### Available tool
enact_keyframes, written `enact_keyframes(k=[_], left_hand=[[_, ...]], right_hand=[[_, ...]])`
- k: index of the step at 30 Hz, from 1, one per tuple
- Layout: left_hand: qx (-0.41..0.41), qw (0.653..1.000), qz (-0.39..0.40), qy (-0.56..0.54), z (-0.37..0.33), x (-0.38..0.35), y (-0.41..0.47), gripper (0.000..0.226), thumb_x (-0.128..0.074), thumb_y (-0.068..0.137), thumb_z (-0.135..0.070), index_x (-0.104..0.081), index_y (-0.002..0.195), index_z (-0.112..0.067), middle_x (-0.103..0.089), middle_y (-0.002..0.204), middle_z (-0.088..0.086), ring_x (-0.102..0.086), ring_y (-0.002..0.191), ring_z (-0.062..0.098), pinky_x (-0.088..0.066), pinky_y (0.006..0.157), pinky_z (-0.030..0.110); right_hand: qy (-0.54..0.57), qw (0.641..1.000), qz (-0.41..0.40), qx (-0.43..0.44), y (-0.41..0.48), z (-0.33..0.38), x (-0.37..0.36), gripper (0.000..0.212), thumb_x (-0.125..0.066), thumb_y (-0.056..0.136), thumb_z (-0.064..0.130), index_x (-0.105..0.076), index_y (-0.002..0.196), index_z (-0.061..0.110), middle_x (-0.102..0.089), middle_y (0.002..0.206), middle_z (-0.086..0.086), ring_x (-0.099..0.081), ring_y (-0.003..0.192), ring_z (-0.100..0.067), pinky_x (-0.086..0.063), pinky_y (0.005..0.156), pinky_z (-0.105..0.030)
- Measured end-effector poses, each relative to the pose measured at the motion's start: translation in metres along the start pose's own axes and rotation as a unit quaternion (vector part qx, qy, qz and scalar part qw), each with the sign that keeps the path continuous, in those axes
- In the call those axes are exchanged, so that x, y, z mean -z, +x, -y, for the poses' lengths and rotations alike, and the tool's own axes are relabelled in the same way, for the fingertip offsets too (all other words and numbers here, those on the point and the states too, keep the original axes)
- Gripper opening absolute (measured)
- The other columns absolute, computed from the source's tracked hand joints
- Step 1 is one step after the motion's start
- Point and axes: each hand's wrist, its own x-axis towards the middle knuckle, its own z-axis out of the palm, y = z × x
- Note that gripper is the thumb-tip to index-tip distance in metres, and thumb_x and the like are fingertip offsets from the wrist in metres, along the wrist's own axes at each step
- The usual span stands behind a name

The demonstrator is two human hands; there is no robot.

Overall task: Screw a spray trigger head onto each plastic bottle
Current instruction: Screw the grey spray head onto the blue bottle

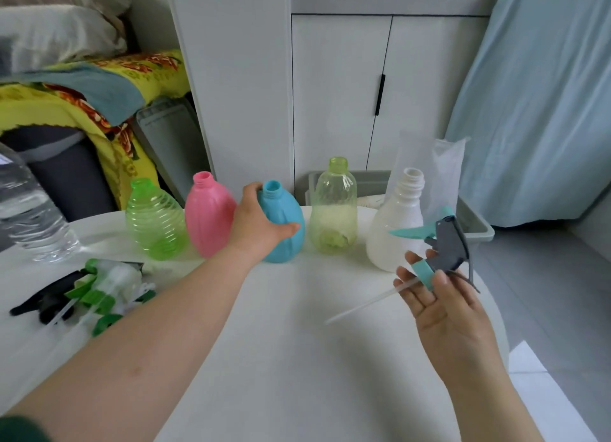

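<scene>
Several open plastic bottles stand in a row at the far side of the white table (297,326): a clear green ribbed bottle (155,222), a pink bottle (208,215), a blue bottle (286,227), a yellow-green bottle (334,207) and a white bottle (395,222). My left hand (259,225) is wrapped around the blue bottle's left side. My right hand (439,293) holds a grey and teal spray trigger head (444,248) by its teal collar, above the table, with its clear dip tube pointing down-left.
A pile of loose green, white and black trigger heads (89,293) lies at the table's left. A large clear water bottle (29,210) stands at the far left. Behind the table are a grey bin (476,227), a white cabinet and a blue curtain.
</scene>
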Motion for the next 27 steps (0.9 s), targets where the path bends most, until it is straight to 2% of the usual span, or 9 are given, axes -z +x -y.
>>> enact_keyframes(k=[2,5,9,11,13,16,21,25,27], left_hand=[[-0.006,1.0,0.011,-0.006,0.002,0.007,-0.009,0.079,-0.08,0.059,-0.016,-0.033,0.123,-0.016,-0.041,0.108,-0.005,-0.043,0.098,0.015,-0.037,0.085,0.029],[-0.013,0.999,0.039,-0.022,0.006,0.021,-0.026,0.074,-0.08,0.058,-0.015,-0.037,0.118,-0.018,-0.045,0.106,-0.007,-0.045,0.095,0.013,-0.035,0.08,0.027],[-0.006,0.994,0.082,-0.078,0.012,0.039,-0.058,0.066,-0.08,0.059,-0.012,-0.036,0.106,-0.03,-0.05,0.098,-0.013,-0.049,0.094,0.014,-0.038,0.079,0.028],[-0.021,0.991,0.09,-0.096,0.015,0.047,-0.074,0.064,-0.079,0.059,-0.01,-0.038,0.1,-0.037,-0.05,0.094,-0.02,-0.051,0.089,0.008,-0.04,0.075,0.015],[-0.038,0.991,0.089,-0.089,0.016,0.052,-0.086,0.065,-0.08,0.057,-0.012,-0.038,0.092,-0.046,-0.051,0.094,-0.021,-0.05,0.087,-0.001,-0.037,0.067,0.002],[-0.031,0.99,0.097,-0.099,0.019,0.06,-0.101,0.065,-0.08,0.049,-0.024,-0.038,0.091,-0.05,-0.055,0.104,-0.01,-0.053,0.094,0.008,-0.042,0.08,0.019],[-0.021,0.984,0.119,-0.134,0.03,0.067,-0.111,0.066,-0.082,0.055,-0.013,-0.041,0.091,-0.05,-0.052,0.097,-0.022,-0.047,0.081,-0.024,-0.038,0.061,-0.003],[-0.015,0.984,0.111,-0.14,0.039,0.069,-0.114,0.066,-0.083,0.051,-0.018,-0.041,0.093,-0.047,-0.05,0.098,-0.024,-0.043,0.082,-0.028,-0.036,0.062,-0.005],[-0.018,0.985,0.106,-0.138,0.043,0.07,-0.116,0.067,-0.083,0.051,-0.017,-0.04,0.093,-0.047,-0.049,0.098,-0.025,-0.041,0.083,-0.03,-0.034,0.063,-0.006]], right_hand=[[0.02,1.0,-0.003,0.022,0.0,0.007,-0.012,0.019,-0.05,0.068,0.02,-0.066,0.078,0.017,-0.075,0.081,0.001,-0.07,0.073,-0.015,-0.058,0.067,-0.024],[0.033,0.998,0.004,0.059,0.003,0.022,-0.04,0.014,-0.05,0.072,0.021,-0.056,0.083,0.016,-0.075,0.079,0.004,-0.07,0.073,-0.011,-0.057,0.067,-0.022],[0.054,0.992,0.052,0.097,0.005,0.046,-0.089,0.014,-0.054,0.071,0.022,-0.053,0.084,0.016,-0.074,0.076,0.006,-0.069,0.074,-0.011,-0.056,0.071,-0.023],[0.038,0.992,0.067,0.101,0.003,0.051,-0.112,0.004,-0.051,0.08,0.016,-0.055,0.079,0.015,-0.074,0.074,0.005,-0.07,0.074,-0.012,-0.057,0.07,-0.023],[0.018,0.992,0.082,0.094,0.001,0.051,-0.126,0.015,-0.045,0.087,0.011,-0.056,0.078,0.014,-0.074,0.071,0.004,-0.07,0.072,-0.013,-0.057,0.07,-0.024],[-0.007,0.991,0.101,0.086,-0.004,0.046,-0.141,0.015,-0.043,0.088,0.009,-0.055,0.08,0.013,-0.074,0.071,0.005,-0.07,0.072,-0.014,-0.057,0.072,-0.024],[-0.066,0.983,0.148,0.081,-0.008,0.036,-0.158,0.01,-0.047,0.084,0.009,-0.056,0.083,0.014,-0.073,0.072,0.007,-0.069,0.071,-0.013,-0.056,0.069,-0.022],[-0.157,0.968,0.176,0.085,-0.007,0.019,-0.167,0.015,-0.05,0.084,0.005,-0.059,0.084,0.017,-0.068,0.083,0.003,-0.069,0.07,-0.011,-0.055,0.068,-0.02],[-0.204,0.957,0.182,0.096,-0.006,0.009,-0.17,0.02,-0.053,0.082,0.001,-0.06,0.081,0.02,-0.07,0.077,0.007,-0.067,0.071,-0.009,-0.056,0.071,-0.021]])
